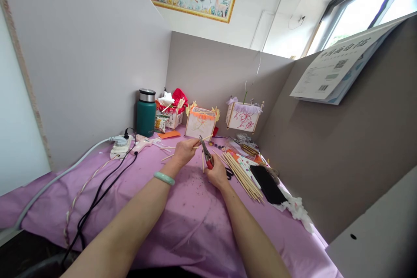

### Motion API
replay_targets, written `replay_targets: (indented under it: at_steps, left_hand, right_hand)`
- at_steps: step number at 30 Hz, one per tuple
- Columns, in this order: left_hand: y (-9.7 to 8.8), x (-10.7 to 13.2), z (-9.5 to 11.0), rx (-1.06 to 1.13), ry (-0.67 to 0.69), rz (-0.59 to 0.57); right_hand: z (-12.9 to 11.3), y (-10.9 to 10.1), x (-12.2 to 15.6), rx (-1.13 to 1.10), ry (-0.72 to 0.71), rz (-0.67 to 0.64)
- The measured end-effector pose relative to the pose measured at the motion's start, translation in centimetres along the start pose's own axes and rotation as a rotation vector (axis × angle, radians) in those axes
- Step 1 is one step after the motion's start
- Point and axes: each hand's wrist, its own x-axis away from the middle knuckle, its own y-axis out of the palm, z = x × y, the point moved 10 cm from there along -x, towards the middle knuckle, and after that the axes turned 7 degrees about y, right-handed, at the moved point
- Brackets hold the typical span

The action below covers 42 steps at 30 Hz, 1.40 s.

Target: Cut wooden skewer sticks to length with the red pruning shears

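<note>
My left hand (185, 151), with a green bangle (164, 178) at its wrist, is closed on a thin wooden stick (207, 137) whose end sticks out to the right. My right hand (216, 174) grips the red handles of a pair of pliers (206, 152), with the metal jaws pointing up and away beside the stick. Whether the jaws touch the stick I cannot tell. Just beyond both hands stands a white paper lantern (199, 127) with orange fringe. Right of my right hand lies a bundle of wooden sticks (244, 177), with black scissors (230, 173) partly hidden near it.
A teal bottle (146, 115) stands at the back left, near a power strip (120, 147), cables and a pink glue gun (142, 142). A purple-fringed lantern (244, 116) hangs at the back right. A black phone (267, 184) and crumpled tissue (298, 208) lie right. Grey partitions enclose the table.
</note>
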Motion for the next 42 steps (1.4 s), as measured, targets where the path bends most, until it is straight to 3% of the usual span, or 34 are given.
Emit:
replay_targets:
  at_steps: [8, 34, 42]
  left_hand:
    - [0.22, 0.02, -0.16, -0.014, -0.018, -0.058]
    - [0.22, 0.08, 0.10, -0.062, -0.006, -0.018]
    - [-0.20, 0.11, 0.60, 0.018, 0.015, 0.002]
  right_hand:
    - [-0.51, -0.20, 0.07, -0.005, -0.047, 0.000]
    - [-0.31, -0.28, 0.14, 0.021, -0.018, 0.013]
    - [-0.31, -0.04, -0.14, -0.138, -0.050, -0.077]
